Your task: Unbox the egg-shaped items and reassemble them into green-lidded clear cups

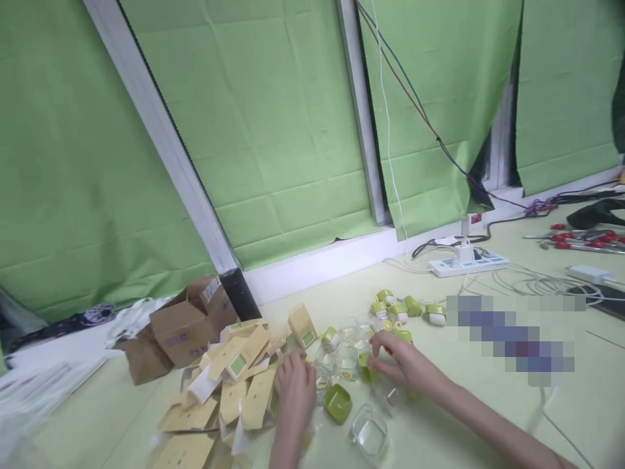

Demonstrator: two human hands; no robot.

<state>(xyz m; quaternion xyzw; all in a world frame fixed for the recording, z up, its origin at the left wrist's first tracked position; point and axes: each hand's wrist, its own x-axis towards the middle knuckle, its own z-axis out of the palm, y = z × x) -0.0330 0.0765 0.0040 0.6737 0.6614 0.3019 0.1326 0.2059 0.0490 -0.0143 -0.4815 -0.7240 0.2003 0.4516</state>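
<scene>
My left hand [295, 387] is at the right edge of a heap of opened cream cartons [244, 355]. Its fingers curl down and away from me, hiding whatever they hold. Reaching in from the right, my right hand [399, 361] has its thumb and fingertips at a small green lid [365, 368]. Between the hands stand several clear jars [347, 359]. A green square cup [338, 403] and a clear square jar [369, 431] lie nearer to me. Behind the left hand is an upright cream carton [302, 324] with a green panel.
Several green-and-white pieces [398, 309] sit farther back. A brown cardboard box [188, 326] and a black cylinder [239, 294] stand at the back left. Along the wall lies a power strip [469, 262] with loose cables. Red-handled tools [586, 241] are at the far right.
</scene>
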